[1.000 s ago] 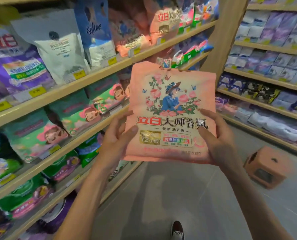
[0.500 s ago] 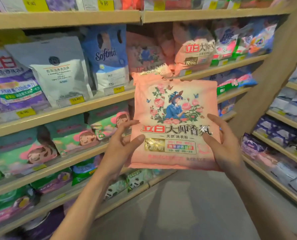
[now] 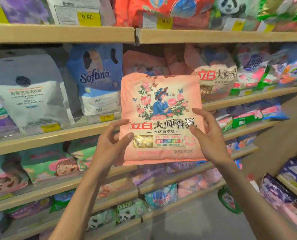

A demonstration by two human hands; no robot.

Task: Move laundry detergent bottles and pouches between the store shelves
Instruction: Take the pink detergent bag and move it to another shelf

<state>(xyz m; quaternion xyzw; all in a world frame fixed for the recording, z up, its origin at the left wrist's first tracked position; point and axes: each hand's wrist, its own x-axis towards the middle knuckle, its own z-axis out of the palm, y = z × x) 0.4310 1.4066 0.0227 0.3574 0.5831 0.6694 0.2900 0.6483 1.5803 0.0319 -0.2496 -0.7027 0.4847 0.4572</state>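
1. Nearest the camera, two bare forearms come up from the bottom of the frame. The left hand and right hand hold a flat pink plastic detergent pouch with a rose-and-lady print, upright in the centre.
2. Grip-wise, each hand pinches a lower side edge, with the thumb pressed on the printed front and the other fingers curled round the edge.
3. The pouch is up in the air in front of the shelves and isn't sitting on anything. Its bottom half overlaps the light wooden shelf board running across the middle.
4. It blocks the slot right behind it. A heap of matching pink pouches pokes out past its top and right side.
5. Left of centre on that same board are a blue Softma stand-up pouch, a white stand-up pouch further left, and yellow price tags along the edge.
6. Green cartoon-face pouches sit lower left, and panda-print packs are at the bottom. An upper wooden shelf across the top carries red-orange bags. Purple packs are on a second rack at far right.
7. Half a second ago the pouch's top barely cleared the Softma board, and now it's well up in that opening. The view has swung up towards the shelves. The grip hasn't changed.
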